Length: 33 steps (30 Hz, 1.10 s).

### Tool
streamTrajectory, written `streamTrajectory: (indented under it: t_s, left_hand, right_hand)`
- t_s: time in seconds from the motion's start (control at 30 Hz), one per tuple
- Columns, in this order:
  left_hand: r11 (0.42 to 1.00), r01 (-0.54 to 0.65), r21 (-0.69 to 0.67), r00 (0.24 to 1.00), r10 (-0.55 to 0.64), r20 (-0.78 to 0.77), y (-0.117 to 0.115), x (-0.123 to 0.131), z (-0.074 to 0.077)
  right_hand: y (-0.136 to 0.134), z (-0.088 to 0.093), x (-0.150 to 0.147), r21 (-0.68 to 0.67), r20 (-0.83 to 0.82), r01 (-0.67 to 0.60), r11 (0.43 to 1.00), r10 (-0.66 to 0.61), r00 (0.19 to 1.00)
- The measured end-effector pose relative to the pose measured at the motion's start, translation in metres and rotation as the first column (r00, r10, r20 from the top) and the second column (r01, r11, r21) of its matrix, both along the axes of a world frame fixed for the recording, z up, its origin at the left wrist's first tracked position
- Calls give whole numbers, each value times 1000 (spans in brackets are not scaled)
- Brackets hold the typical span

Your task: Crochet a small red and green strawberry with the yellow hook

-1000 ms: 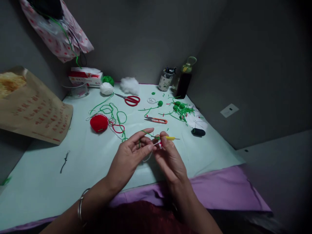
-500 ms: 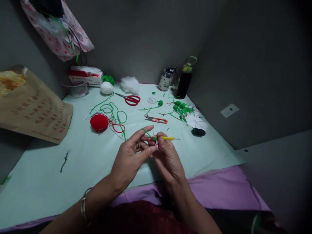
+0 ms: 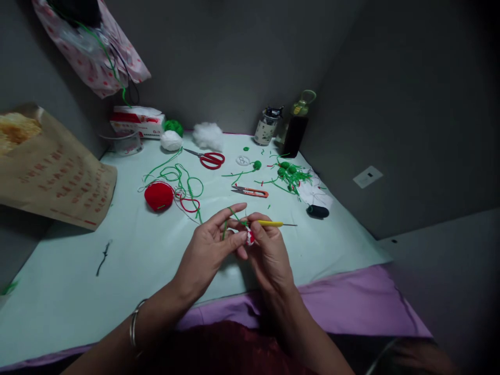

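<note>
Between my left thumb and fingers sits a small red and white crochet piece (image 3: 250, 238) with green stitches at its top. Green yarn (image 3: 235, 212) loops over the raised index finger of my left hand (image 3: 209, 247). My right hand (image 3: 271, 250) is closed on a crochet hook (image 3: 270, 223) with a yellow handle; its thin metal shaft points right, and the end at the stitches is hidden by my fingers. Both hands meet just above the front of the table. Beyond them lie orange thread snips (image 3: 250, 192).
A red yarn ball (image 3: 159, 196) and tangled green yarn (image 3: 177, 174) lie left. Red-handled scissors (image 3: 212, 160), white stuffing (image 3: 208, 136) and a white yarn ball (image 3: 171, 141) lie behind. Green crocheted balls (image 3: 287, 169) are at right, before a bottle (image 3: 296, 130). A paper bag (image 3: 66, 172) stands far left.
The yellow hook has shifted slightly right and more of its shaft shows. The red and white piece is more exposed, and my right hand has turned a little.
</note>
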<state>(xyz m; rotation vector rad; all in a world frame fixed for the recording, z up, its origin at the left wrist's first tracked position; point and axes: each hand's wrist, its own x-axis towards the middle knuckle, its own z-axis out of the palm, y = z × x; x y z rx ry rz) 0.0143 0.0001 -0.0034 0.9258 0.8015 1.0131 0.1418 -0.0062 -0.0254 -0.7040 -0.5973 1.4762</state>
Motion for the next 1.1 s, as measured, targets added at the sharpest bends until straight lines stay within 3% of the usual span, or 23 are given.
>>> streamTrajectory:
  t_s: [0.2,0.4,0.6,0.83,0.97,1.1]
  left_hand:
    - [999,2,42,1000,-2,-10,-1,-5,-3]
    - [992,-37,119,986,56,-156,-1,-12,7]
    - [997,12,76,999,-9,-40,-1,-14,9]
    - [998,55,-21,998,-55,-7,1,-5,4]
    - [999,-35,6,999,35,-17,0,-4,4]
    - [984,-137,117,972,156,-174,-2,-7,3]
  right_hand:
    - [3,-2,4,-52,-3,12,999,-12,1000]
    - [2,1,3,-18,-16,-3,1000,3,1000]
    - [0,4,3,-11,14,4,1000,-4,1000]
    - [-2,-5,0,31,186,117,993,-121,975]
    - [-5,-5,0,78,223,101,992,-116,968]
    - [-7,-2,2,128,286,137,982,-169,943]
